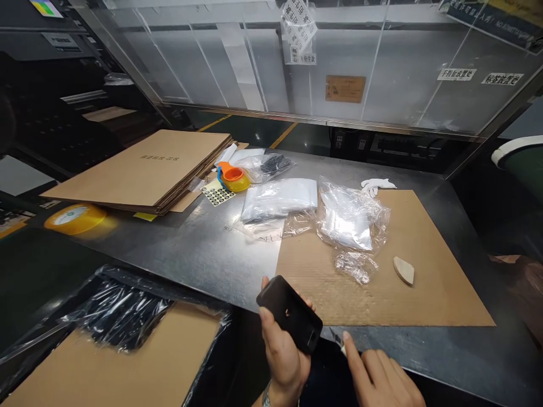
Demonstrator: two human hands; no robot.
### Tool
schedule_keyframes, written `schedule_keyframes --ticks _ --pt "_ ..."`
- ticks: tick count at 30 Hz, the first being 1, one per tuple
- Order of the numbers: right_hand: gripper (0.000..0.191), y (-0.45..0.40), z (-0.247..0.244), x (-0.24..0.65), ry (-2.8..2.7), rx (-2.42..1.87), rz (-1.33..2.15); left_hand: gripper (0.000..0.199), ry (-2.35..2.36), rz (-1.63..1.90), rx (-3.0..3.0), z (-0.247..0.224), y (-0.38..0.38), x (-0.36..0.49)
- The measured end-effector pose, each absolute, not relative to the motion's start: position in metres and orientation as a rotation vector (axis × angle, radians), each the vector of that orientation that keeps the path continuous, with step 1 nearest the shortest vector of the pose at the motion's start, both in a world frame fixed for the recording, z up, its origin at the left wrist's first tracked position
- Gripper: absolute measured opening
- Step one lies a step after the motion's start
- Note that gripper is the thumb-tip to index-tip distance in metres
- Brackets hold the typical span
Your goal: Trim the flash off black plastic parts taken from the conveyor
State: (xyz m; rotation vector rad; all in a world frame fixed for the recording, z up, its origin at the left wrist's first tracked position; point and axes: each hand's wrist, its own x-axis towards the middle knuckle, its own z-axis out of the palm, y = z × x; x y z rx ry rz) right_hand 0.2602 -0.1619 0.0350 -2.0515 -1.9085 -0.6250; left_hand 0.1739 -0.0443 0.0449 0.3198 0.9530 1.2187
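My left hand (283, 356) is closed around a black rectangular case (292, 316), shaped like a phone, held tilted just off the table's front edge. Close to the case's lower right corner, my right hand (382, 376) grips a small knife (337, 339). Its metal blade points up toward the case, with a small gap between them; most of the handle is hidden in the fingers. Beyond the hands lies a flat cardboard sheet (407, 308). A beige wedge-shaped piece (404, 271) and clear plastic bags (352, 217) rest on that sheet.
Flat cardboard (144, 164) is stacked at the left of the metal table (190, 254), beside a tape roll (76, 219). An orange tape dispenser (233, 175), a sticker sheet (218, 192) and a white glove (377, 185) lie farther back. A plastic-lined box (186, 333) stands lower left.
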Motion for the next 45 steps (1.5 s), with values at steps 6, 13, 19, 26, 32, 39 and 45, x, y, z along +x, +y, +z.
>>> schedule_keyframes --ticks 6,13,19,26,32,39,45 --pt "0.037 -0.169 0.039 0.28 -1.96 -2.009 -0.311 0.048 0.872 1.002 0.248 0.05 -0.038 0.172" --pt "0.03 -0.171 0.039 0.276 -1.987 -2.003 -0.411 0.047 0.859 0.982 0.24 0.054 -0.039 0.174" --pt "0.031 -0.171 0.041 0.277 -2.032 -2.004 -0.409 0.049 0.877 0.993 0.248 0.054 -0.041 0.174" --pt "0.031 -0.171 0.038 0.281 -2.083 -1.972 -0.39 0.048 0.842 1.021 0.3 0.055 -0.043 0.175" --pt "0.029 -0.173 0.036 0.281 -2.085 -1.988 -0.414 0.049 0.866 1.039 0.346 0.053 -0.045 0.176" --pt "0.027 -0.173 0.034 0.282 -2.095 -1.995 -0.496 0.055 0.863 0.992 0.328 0.05 -0.045 0.174" --pt "0.027 -0.172 0.035 0.287 -2.062 -1.912 -0.353 0.052 0.889 0.895 0.338 0.053 -0.04 0.173"
